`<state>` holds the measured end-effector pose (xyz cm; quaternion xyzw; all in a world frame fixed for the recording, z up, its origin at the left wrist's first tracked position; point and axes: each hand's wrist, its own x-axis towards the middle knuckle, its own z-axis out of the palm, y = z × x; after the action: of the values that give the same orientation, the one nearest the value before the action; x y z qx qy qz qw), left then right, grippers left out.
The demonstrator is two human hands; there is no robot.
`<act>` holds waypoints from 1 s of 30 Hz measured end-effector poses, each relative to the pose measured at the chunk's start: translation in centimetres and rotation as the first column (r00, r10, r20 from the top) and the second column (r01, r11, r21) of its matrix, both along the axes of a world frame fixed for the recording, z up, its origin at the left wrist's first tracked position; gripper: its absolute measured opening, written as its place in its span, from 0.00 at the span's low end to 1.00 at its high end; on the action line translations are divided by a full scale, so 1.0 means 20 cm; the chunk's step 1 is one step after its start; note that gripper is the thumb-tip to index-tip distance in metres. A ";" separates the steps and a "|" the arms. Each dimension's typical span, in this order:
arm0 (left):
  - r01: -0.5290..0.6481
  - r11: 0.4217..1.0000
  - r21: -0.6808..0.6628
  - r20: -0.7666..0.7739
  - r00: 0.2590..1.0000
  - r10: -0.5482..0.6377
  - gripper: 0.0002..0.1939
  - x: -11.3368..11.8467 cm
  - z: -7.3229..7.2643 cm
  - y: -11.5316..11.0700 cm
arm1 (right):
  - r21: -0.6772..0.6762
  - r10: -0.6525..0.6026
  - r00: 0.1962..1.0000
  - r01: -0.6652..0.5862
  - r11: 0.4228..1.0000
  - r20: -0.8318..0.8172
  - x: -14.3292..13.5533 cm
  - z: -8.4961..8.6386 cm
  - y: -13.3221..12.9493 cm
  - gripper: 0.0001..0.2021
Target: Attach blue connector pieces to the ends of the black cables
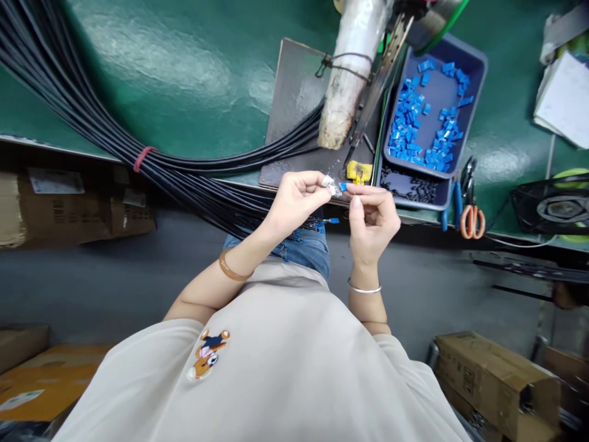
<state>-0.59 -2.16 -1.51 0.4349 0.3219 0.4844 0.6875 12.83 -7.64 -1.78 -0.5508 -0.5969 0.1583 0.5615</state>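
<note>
My left hand (297, 202) is closed in a pinch at the near edge of the bench, with white coverings on its fingertips. What it grips is too small to make out, though a pale, shiny bit shows at the tips. Just to its right, my right hand (373, 218) pinches a small blue plastic piece (343, 186) between thumb and fingers. The two sets of fingertips nearly meet. Below them, black cables (239, 212) hang over my lap, several with blue ends (334, 220).
A grey-blue bin (476, 80) holds many blue pieces, above another bin (444, 195) with dark small parts. Orange-handled scissors (472, 222) hang at the bench edge. A wrapped white machine arm (352, 67) and a yellow block (359, 172) stand beyond my hands. A red tie (144, 158) bundles the cables.
</note>
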 end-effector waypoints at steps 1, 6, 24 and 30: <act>-0.001 1.000 -0.004 -0.002 1.000 0.001 0.05 0.00 0.00 0.01 | 0.002 0.001 1.000 -0.001 1.000 0.023 0.01 0.00 0.01 0.03; -0.017 1.000 -0.010 -0.024 1.000 0.017 0.08 0.01 0.02 0.03 | 0.087 0.011 0.983 -0.027 0.996 0.181 0.03 0.01 0.04 0.05; -0.111 0.994 0.021 -0.052 0.992 0.112 0.07 0.06 0.02 0.08 | 0.204 -0.005 0.933 -0.074 0.976 0.359 0.06 0.03 0.12 0.06; -0.122 0.992 0.024 -0.038 0.992 0.123 0.08 0.06 0.02 0.10 | 0.191 -0.003 0.929 -0.073 0.979 0.370 0.06 0.03 0.14 0.06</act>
<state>0.63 -0.25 -1.20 0.4313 0.3561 0.5205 0.6452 14.10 -4.88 -1.18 -0.5002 -0.7143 0.0013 0.4895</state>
